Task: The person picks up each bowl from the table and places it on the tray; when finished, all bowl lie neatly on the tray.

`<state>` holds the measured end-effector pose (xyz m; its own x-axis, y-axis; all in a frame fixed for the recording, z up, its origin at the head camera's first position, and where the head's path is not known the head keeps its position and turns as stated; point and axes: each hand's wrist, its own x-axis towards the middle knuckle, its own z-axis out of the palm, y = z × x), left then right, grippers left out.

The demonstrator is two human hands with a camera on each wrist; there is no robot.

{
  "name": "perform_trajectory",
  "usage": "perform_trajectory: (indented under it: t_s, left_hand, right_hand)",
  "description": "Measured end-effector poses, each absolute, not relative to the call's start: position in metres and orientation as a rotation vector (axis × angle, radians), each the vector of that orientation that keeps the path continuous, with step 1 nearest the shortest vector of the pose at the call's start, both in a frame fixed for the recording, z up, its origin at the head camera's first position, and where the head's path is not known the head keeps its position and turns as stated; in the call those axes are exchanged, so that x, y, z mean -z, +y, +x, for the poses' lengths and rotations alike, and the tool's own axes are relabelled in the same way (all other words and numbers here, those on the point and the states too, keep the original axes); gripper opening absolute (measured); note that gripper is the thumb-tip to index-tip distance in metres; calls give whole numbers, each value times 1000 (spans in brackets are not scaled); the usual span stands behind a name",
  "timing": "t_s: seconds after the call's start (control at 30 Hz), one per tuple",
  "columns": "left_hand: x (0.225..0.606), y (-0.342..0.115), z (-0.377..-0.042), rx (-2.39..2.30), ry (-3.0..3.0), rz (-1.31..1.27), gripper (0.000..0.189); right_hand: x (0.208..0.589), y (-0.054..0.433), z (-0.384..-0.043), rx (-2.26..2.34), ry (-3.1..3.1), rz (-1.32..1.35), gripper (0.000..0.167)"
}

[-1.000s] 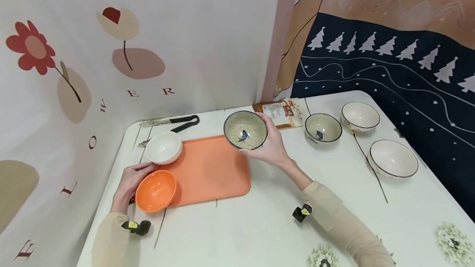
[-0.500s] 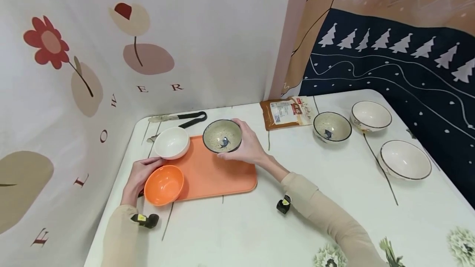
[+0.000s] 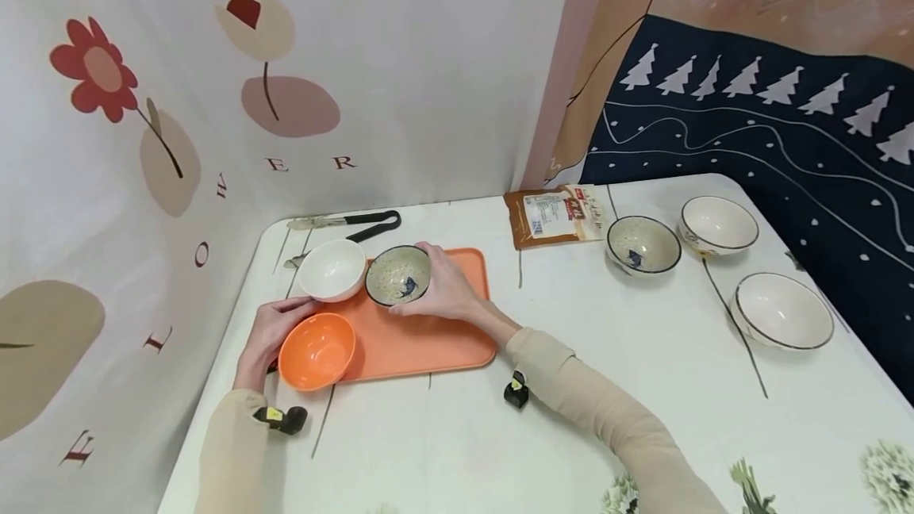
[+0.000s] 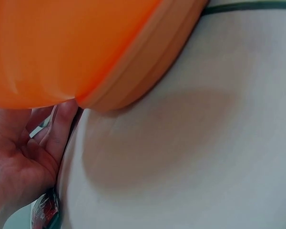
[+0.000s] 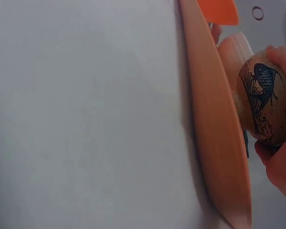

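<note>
My right hand (image 3: 446, 292) grips a speckled grey-green bowl with a dark rim (image 3: 394, 276), its fingers at the far side and thumb at the near side. The right wrist view shows a blue fish painted on the bowl's outside (image 5: 269, 98). It overlaps the back of the orange tray (image 3: 428, 346), right beside a white bowl (image 3: 332, 270). At the tray's left end rests my left hand (image 3: 274, 331), between the white bowl and a bright orange bowl (image 3: 316, 351). The orange bowl hides part of this hand; I cannot tell whether its fingertips pinch the tray edge.
Black-handled tongs (image 3: 367, 220) lie behind the white bowl. A brown-and-white food packet (image 3: 550, 216) lies at the back. Towards the right stand another speckled bowl (image 3: 643, 246) and two cream bowls, one farther back (image 3: 717, 224) and one nearer (image 3: 783, 310).
My right hand has carried the speckled bowl leftward and down over the tray, up beside the white bowl. The left hand keeps its place at the tray's left end. The head view has shifted slightly.
</note>
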<state>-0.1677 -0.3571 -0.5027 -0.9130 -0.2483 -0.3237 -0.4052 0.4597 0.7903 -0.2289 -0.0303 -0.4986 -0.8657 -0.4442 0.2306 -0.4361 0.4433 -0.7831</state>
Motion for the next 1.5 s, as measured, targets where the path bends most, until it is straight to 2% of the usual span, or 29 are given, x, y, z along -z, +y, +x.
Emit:
perform_trajectory:
  t_s: [0.33,0.9,1.5]
  left_hand:
    - [498,-355,-173,-1447,2560,-557,61]
    - [503,-358,-175,-1409,2571,-526,60]
    - [503,-358,-169,-1424,2520,-565,63]
  right_hand:
    - [498,-32,-234,1416,2644,-823,113]
    - [493,-33,-250,1340,2598,-755,128]
    - [490,-39,-257,1261,2603,-776,131]
